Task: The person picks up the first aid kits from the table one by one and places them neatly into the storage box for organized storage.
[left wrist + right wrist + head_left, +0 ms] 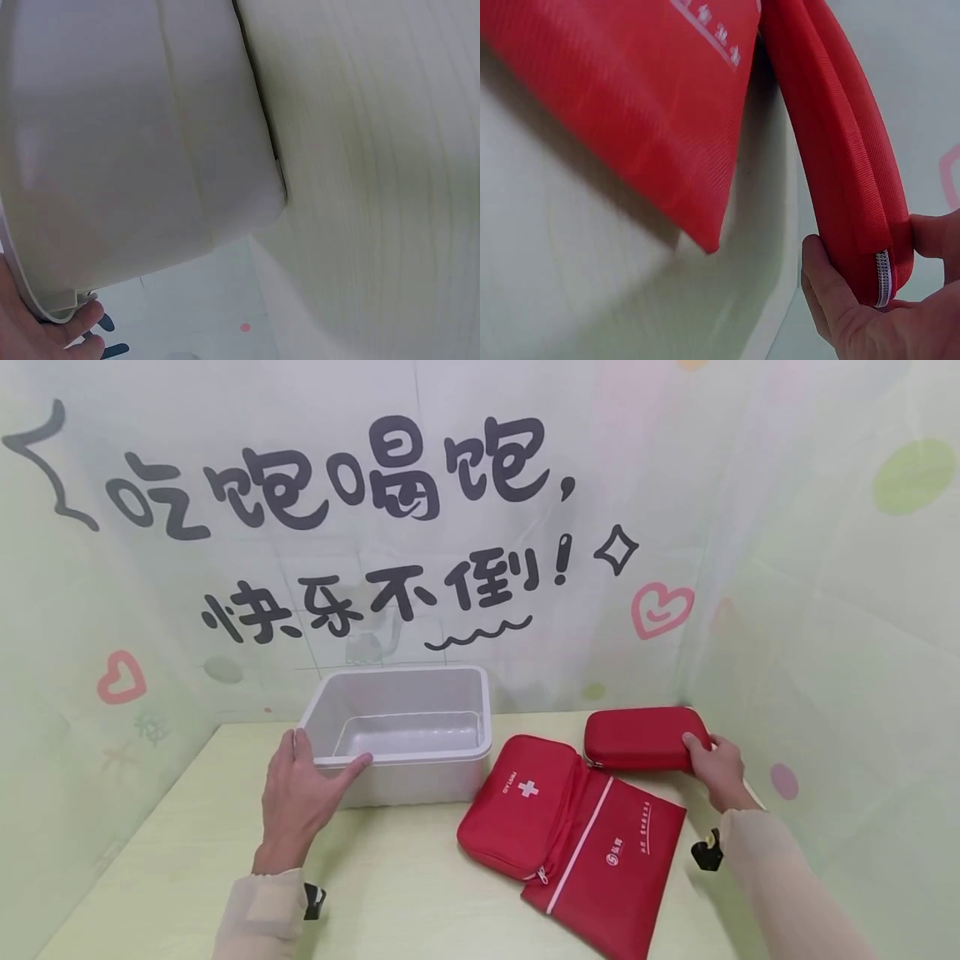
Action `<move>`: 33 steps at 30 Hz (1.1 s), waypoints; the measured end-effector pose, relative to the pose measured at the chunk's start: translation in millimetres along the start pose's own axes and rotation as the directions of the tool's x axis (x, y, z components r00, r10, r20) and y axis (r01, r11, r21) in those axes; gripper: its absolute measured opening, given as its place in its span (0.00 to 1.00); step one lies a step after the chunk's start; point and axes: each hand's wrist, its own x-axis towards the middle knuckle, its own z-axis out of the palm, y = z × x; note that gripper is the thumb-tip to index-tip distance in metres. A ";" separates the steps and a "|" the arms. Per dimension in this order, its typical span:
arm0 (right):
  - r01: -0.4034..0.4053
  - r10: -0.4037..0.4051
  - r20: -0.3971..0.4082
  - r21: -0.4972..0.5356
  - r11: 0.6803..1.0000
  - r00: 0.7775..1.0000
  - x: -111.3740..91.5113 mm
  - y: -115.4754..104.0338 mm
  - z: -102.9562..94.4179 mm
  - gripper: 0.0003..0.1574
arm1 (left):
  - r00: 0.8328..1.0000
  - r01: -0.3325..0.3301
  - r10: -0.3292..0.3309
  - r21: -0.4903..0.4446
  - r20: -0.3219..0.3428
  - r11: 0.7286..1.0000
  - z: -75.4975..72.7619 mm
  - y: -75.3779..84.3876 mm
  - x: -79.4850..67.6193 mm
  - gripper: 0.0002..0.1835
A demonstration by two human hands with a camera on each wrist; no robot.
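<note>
My left hand (303,797) grips the near left corner of a pale grey plastic bin (420,781), thumb on the rim and fingers curled over the side, as the left wrist view also shows. On the right, my right hand (718,768) holds the right end of a red zippered hard case (641,739), its thumb on one face and fingers on the other in the right wrist view. A red first-aid pouch (517,810) with a white cross lies between bin and case, overlapping a flat red bag (611,860) with a white stripe and white print.
The pale wood-grain table (405,893) carries all of these. A printed curtain (487,677) with dark lettering hangs right behind the bin, and further curtain panels close off the left and right sides.
</note>
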 end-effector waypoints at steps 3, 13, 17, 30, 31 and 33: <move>-0.008 0.008 -0.021 0.042 0.999 1.000 -2.4 -4.2 2.4 0.49 | 1.000 -0.010 0.010 -0.003 0.002 1.000 0.2 -1.0 0.5 0.53; -0.007 0.014 -0.059 0.114 0.993 0.998 -6.8 -13.2 8.2 0.49 | 1.000 -0.023 0.023 -0.009 0.002 1.000 1.9 -2.3 0.2 0.53; -0.020 0.030 -0.057 0.163 0.987 0.998 -6.7 -18.3 10.1 0.49 | 1.000 -0.022 0.022 -0.007 0.006 1.000 1.7 -2.3 0.3 0.53; -0.049 0.041 0.029 0.410 0.911 0.999 -16.1 -51.5 25.4 0.46 | 1.000 -0.017 0.017 -0.017 0.002 1.000 1.9 -2.7 -0.3 0.53; -0.050 0.039 0.034 0.417 0.908 0.999 -17.1 -54.0 26.3 0.46 | 1.000 -0.016 0.016 -0.017 0.004 1.000 1.9 -2.9 -0.3 0.53; -0.049 0.033 0.044 0.439 0.897 0.998 -19.1 -58.5 28.3 0.45 | 1.000 -0.013 0.013 -0.016 0.005 1.000 1.6 -3.4 -0.1 0.53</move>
